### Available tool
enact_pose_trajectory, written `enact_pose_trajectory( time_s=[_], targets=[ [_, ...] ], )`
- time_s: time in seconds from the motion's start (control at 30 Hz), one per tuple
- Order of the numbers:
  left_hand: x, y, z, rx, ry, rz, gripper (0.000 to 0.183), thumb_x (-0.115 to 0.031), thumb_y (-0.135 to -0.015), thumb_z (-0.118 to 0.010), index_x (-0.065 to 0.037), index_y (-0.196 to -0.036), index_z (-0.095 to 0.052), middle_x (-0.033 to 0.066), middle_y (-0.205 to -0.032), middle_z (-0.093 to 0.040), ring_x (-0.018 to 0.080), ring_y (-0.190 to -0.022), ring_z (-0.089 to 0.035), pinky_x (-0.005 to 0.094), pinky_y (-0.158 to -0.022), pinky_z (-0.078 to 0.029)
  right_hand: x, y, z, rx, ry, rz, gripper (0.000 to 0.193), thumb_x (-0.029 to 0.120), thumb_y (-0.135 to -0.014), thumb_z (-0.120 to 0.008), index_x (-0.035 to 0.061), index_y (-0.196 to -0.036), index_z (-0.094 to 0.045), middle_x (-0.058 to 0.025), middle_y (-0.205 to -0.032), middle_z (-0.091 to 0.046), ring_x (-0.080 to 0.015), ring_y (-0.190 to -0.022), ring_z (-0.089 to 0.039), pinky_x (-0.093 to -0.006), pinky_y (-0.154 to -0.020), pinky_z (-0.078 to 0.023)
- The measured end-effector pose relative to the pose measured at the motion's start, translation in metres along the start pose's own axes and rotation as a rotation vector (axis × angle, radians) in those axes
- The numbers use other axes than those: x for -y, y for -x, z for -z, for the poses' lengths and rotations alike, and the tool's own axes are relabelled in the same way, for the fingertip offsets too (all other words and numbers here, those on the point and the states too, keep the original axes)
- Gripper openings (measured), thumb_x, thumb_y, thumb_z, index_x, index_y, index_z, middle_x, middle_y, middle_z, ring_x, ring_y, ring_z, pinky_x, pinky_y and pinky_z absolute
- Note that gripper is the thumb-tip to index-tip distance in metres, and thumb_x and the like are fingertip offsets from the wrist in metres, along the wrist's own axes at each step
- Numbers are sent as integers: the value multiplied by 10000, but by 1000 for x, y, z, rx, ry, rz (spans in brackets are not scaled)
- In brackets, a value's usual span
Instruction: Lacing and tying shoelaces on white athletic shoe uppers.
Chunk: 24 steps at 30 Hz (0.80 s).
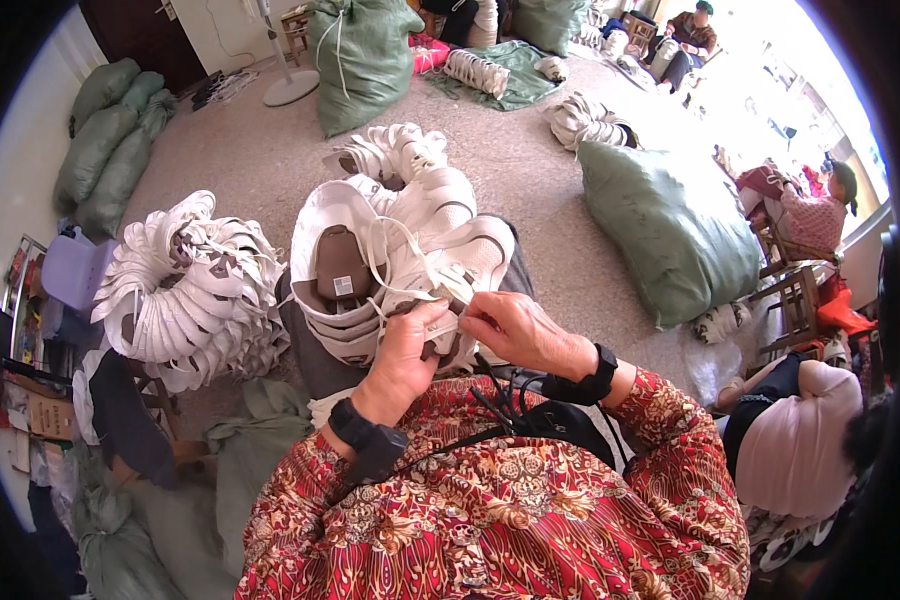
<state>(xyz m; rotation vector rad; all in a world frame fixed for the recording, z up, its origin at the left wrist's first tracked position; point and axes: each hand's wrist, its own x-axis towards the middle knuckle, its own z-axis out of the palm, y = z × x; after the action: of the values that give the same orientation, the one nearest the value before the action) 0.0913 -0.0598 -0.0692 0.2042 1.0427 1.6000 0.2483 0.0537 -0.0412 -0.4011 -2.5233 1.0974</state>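
On my lap rests a nested stack of white shoe uppers (338,215) with brown insides; a pale label shows on one brown tongue. My left hand (400,362) is closed around the near edge of a white shoe upper (480,250), thumb on top. Beside it my right hand (530,335) is closed with the fingertips pinched at the eyelet area, apparently on a white lace (395,240) that loops up over the uppers. The fingertips partly hide the lace's end. Both wrists wear black bands.
A big coil of nested white uppers (195,290) stands at my left, and another bundle (585,122) lies farther off. Full green sacks (665,225) stand around the floor. A lilac plastic chair (75,268) is at far left. Several people sit along the right and back.
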Motion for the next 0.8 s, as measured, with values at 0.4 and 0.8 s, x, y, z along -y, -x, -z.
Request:
enact_pose_trajectory(
  time_s=[0.4, 0.8],
  targets=[
    [-9, -12, 15, 40, 190, 413, 138, -113, -904, -668, -80, -1038, -656, 29, -945, -687, 172, -828, -663, 319, -781, -533, -4, -6, -5, 18, 116, 100, 163, 124, -900, -593, -21, -882, -522, -230, -748, -602, -446, -703, -611, -512, -626, -463],
    [-1, -8, 7, -106, 327, 166, 220, -167, -932, -626, -57, -1121, -657, 73, -1082, -695, 241, -1063, -639, 408, -1000, -479, -36, 29, 39, 230, 72, -157, 222, 161, -841, -545, -45, -771, -588, -264, -661, -529, -402, -572, -539, -471, -589, -455]
  ],
)
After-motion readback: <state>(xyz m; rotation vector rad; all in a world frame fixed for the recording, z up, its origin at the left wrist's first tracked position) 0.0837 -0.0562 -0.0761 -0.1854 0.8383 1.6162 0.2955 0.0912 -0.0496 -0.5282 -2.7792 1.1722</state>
